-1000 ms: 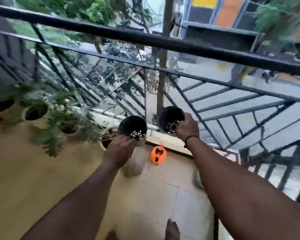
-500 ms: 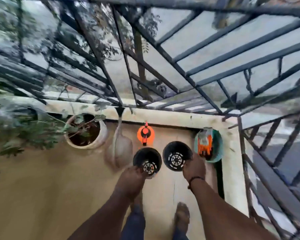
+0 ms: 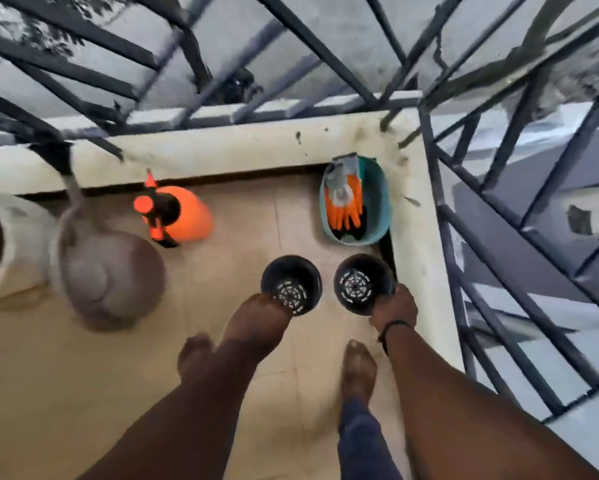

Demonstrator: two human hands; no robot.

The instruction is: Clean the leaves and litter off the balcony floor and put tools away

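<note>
The left hand (image 3: pixel 256 317) has its fingers curled round the near rim of one black plastic nursery pot (image 3: pixel 292 284), and the right hand (image 3: pixel 395 306) grips a second black nursery pot (image 3: pixel 362 283) the same way. Both pots are held side by side above the tiled balcony floor (image 3: pixel 242 244), their perforated bottoms showing. Just beyond them a teal basin (image 3: pixel 377 202) holding orange gloves (image 3: pixel 346 202) sits in the corner against the low ledge (image 3: pixel 222 150). An orange pressure sprayer (image 3: pixel 184 216) stands to the left, near a grey watering can (image 3: pixel 107 275). Dark railing bars (image 3: pixel 325 46) cross above.
</note>
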